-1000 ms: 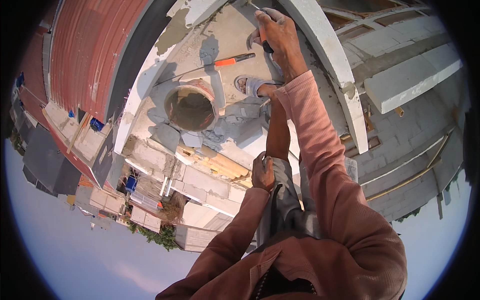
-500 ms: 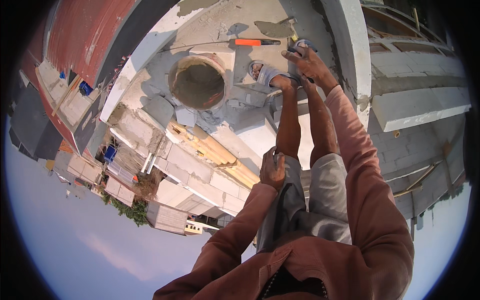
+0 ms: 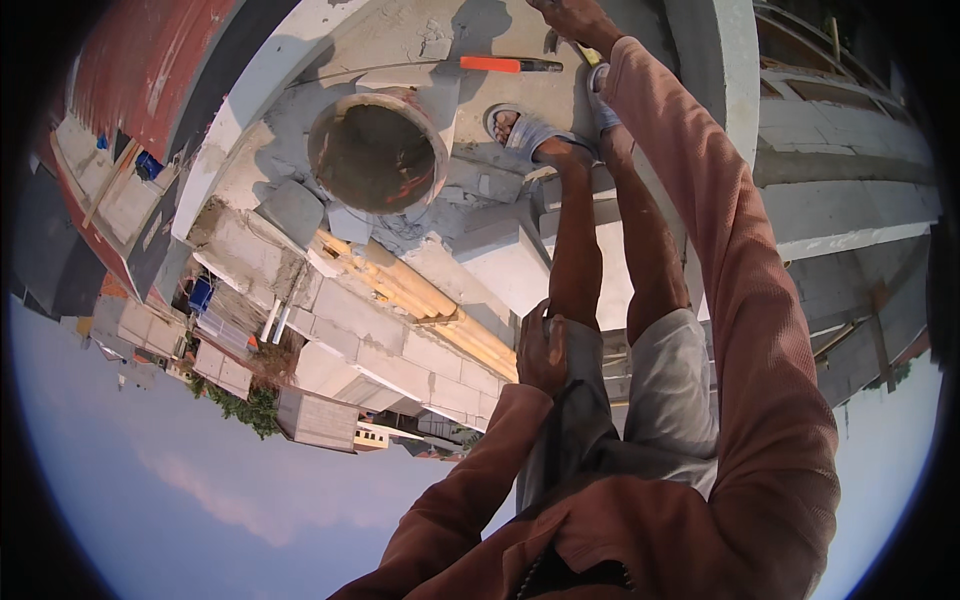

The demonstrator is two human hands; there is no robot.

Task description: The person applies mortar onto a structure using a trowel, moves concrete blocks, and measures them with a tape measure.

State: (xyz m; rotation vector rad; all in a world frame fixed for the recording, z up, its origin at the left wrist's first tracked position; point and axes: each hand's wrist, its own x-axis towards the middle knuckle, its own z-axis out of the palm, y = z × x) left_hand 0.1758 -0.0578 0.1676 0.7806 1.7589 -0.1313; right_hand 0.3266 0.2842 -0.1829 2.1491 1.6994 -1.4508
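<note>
My right hand (image 3: 578,22) moves from above my right foot out to the top edge of the view; my left hand (image 3: 542,350) stays at my left knee, while the bucket (image 3: 442,150) sits a little further left in my sight. My two hands are well apart; the left one lies over the knee at the hem of my grey shorts (image 3: 662,385), fingers loosely bent, with no tool in it; the right one is partly cut off by the edge, so I cannot tell whether its fingers close on anything. A small yellow handle (image 3: 588,54) shows right by my right wrist, just beyond my right sandal (image 3: 601,90); I cannot tell whether I touch it.

A tool with an orange and black handle (image 3: 510,64) lies on the floor (image 3: 415,22), left of my right hand and beyond my left sandal (image 3: 535,135); the bucket, with grey mortar (image 3: 375,150) inside, stands to the left of my feet, its mouth towards me; a pale block (image 3: 500,262) lies near my left shin, and yellowish poles (image 3: 400,288) run below the bucket; a curved low wall (image 3: 262,100) rises on the left, another wall (image 3: 722,80) on the right.
</note>
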